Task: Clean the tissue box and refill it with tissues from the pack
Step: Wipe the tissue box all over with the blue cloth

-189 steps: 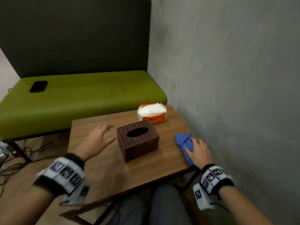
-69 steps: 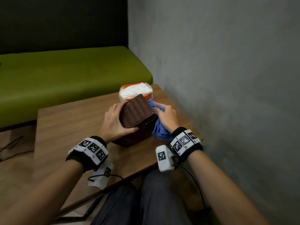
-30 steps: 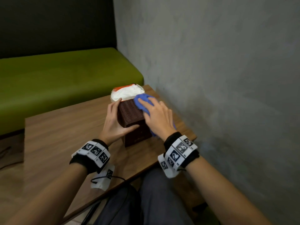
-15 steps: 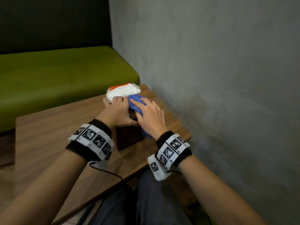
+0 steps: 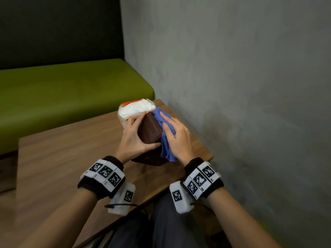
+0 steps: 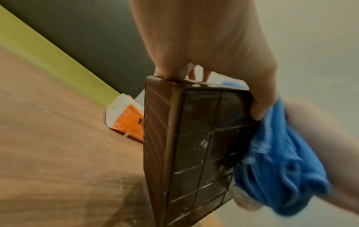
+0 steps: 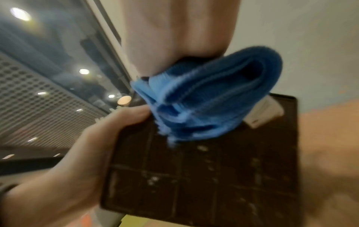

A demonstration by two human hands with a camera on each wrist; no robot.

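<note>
Bench: a green padded bench [image 5: 71, 90] runs along the far side, against a dark back panel; the left wrist view catches only a yellow-green strip of it.
Wall: grey wall [image 5: 241, 77] closes off the right.
Surface: brown wooden surface [image 5: 62, 158]; its near right corner lies by the right wrist.
Tissue box: dark brown woven tissue box [image 5: 149, 130] is tipped up on one edge at the far right part of the surface, between the two hands. The head view shows only its woven side; the left wrist view shows its gridded underside [image 6: 204, 138], flecked with pale dust, and the right wrist view shows the same underside, blurred.
Tissue pack: orange and white tissue pack [image 5: 135, 108] sits just beyond the box, white tissues showing on top; the left wrist view shows its orange side [image 6: 130, 121] resting on the surface.
Cloth: blue cloth [image 5: 165, 133] lies bunched against the box's right face.
Left hand: left hand [image 5: 134, 138] has its grip closed round the box, fingers over the far edge, thumb along the near side.
Right hand: right hand [image 5: 177, 136] presses the cloth to the box with fingers nearly straight, grip not closed round it.
</note>
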